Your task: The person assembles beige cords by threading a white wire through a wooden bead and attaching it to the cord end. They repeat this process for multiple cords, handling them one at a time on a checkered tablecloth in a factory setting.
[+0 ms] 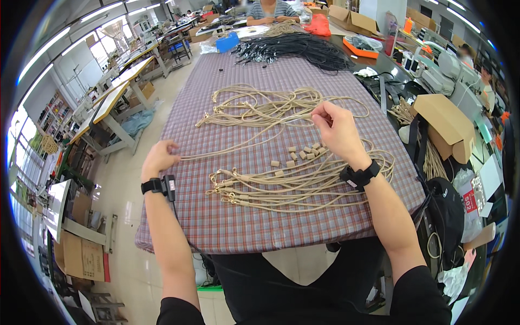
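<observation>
A doubled beige cord (233,149) runs slantwise across the checked tablecloth between my hands. My left hand (158,160), at the left edge of the table, has its fingers curled on the cord's left end. Higher up on the right, my right hand (338,130) pinches the cord's other end, beside a thin pale strand whose kind I cannot make out. Beyond them lies a loose heap of beige cords (271,103) with brass clips. Nearer to me, a row of cords (292,189) with gold clips stretches under my right wrist. Several short beige cylinders (302,154) lie between the two groups.
A black cord bundle (298,50) with metal ends covers the table's far end, near a blue box (227,42). Behind it sits another person (271,13). Right of the table stand an open cardboard box (444,124) and a black bag (447,208).
</observation>
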Available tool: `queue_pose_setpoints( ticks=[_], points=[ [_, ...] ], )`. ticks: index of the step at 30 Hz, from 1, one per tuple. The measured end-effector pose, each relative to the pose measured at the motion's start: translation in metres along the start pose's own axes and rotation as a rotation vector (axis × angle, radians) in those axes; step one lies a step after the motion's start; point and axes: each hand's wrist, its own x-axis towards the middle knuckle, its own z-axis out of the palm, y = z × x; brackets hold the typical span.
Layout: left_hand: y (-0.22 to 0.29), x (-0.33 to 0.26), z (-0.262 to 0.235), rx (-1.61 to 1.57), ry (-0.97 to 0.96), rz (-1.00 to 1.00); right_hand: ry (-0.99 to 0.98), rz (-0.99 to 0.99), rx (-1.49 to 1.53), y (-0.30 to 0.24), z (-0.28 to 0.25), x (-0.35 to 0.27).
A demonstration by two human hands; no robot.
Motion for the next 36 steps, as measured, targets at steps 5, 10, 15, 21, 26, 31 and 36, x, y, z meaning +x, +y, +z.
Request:
queue_pose_setpoints(
  ticks=[5,10,15,21,26,31,36],
  points=[
    [-0.055,0.013,0.018,-0.24,0.013,-0.157,0.013,0.071,-0.194,0.006,-0.003,0.004],
    [-0.043,0.018,0.023,-0.098,0.055,-0.117,0.0,0.112,-0.322,0.015,-0.011,0.005],
    [-0.027,0.009,0.02,-0.004,0.225,-0.071,-0.082,0.242,-0.186,0.002,-0.017,0.008],
    [-0.007,0.01,0.017,-0.153,0.307,-0.042,-0.033,-0.002,-0.171,0.026,-0.016,0.008],
    [-0.013,0.02,0.02,-0.116,0.408,0.084,-0.064,0.025,-0.019,0.042,-0.013,0.013],
    [-0.006,0.017,0.019,-0.14,0.409,0.08,-0.15,0.249,-0.225,0.006,-0.023,0.011],
    [-0.005,0.02,0.017,-0.174,0.497,0.099,0.022,0.003,-0.179,0.017,-0.02,0.009]
  ],
)
